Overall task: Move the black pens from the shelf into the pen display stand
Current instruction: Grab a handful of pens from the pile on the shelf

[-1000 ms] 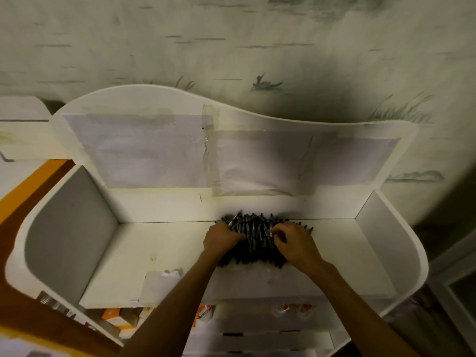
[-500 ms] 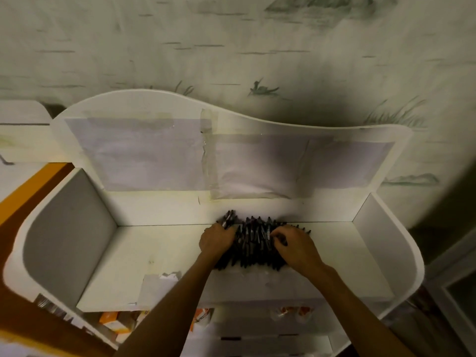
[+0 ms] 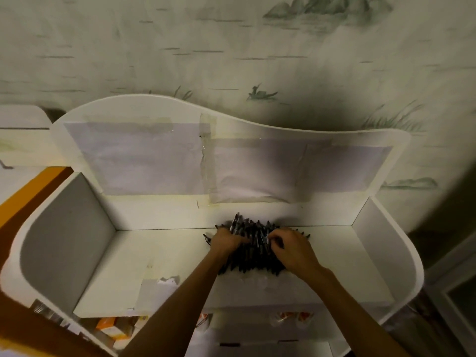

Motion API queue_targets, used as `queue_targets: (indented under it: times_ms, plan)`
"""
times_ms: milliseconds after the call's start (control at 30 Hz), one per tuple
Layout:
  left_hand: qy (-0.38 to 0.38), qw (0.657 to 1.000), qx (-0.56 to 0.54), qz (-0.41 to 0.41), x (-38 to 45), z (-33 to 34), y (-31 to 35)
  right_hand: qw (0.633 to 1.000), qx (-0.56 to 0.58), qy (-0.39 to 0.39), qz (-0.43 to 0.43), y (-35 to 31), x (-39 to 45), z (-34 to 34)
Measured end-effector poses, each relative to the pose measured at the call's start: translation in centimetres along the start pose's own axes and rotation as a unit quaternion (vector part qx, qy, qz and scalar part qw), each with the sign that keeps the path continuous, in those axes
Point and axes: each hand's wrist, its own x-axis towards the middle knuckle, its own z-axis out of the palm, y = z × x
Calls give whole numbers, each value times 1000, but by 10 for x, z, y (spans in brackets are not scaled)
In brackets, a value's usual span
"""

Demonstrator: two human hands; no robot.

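1. Head view: the white shelf (image 3: pixel 164 256) held a heap of black pens (image 3: pixel 253 249) against its back wall, their long axes running front to back.
2. Your left hand (image 3: pixel 226 242) and right hand (image 3: pixel 293 249) pressed in from either side, fingers curled round pens.
3. Half a second before, your hands sat much the same.

Pile of black pens (image 3: pixel 253 249) sits on the white shelf (image 3: pixel 154 253), up against its back panel, right of centre. Left hand (image 3: pixel 226 240) curls into the pile's left edge, right hand (image 3: pixel 293 249) curls over its right side; both grip pens. Pale paper sheets (image 3: pixel 144 161) taped across the back panel. Orange boxes (image 3: pixel 110 328) show on a lower level, front left. Wall (image 3: pixel 231 47) behind has a faint landscape print.
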Motion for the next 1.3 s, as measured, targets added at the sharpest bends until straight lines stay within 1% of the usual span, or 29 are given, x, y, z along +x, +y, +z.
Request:
queue_targets:
  times_ms: [100,167,233,300,367,433,467,533,633,767,867,933,1033,1100,1233,1300]
  plan:
    - [24,999,-40,-5,0,-2,0,1000,0,0,2,1,2,-1]
    - [45,998,-37,8,-1,-8,3,1000,-2,0,3,1,3,-1]
    - [50,998,-46,11,-2,-18,6,1000,-10,3,-1,0,4,0]
    - [43,995,-90,7,-6,-35,6,1000,-17,-1,-4,-4,6,3]
    - [19,992,-125,11,-11,-54,2,1000,-17,-7,-6,-8,9,6]
    - [-3,987,-160,26,-17,-71,-4,1000,-15,-15,-16,-15,13,9]
    - [0,984,-175,40,-19,-79,-8,999,-15,-19,-24,-18,15,11]
    - [38,983,-168,68,-22,-90,-17,999,-12,-23,-37,-27,19,13]
    - [136,978,-144,73,-24,-102,-29,998,-12,-29,-54,-39,24,16]
    - [257,952,-151,63,-23,-101,-44,997,-22,-35,-62,-50,28,18]
    - [309,934,-171,60,-24,-95,-55,997,-26,-39,-62,-54,27,15]
    - [315,932,-164,65,-25,-92,-65,997,-29,-43,-63,-56,25,13]
    - [295,941,-139,91,-29,-90,-75,997,-25,-44,-59,-56,23,9]
    - [288,945,-126,93,-29,-91,-76,997,-25,-44,-55,-56,21,7]
    - [304,943,-130,43,-29,-101,-70,997,-20,-46,-58,-60,21,4]
    - [285,948,-136,24,-33,-109,-64,997,-11,-45,-64,-67,23,5]
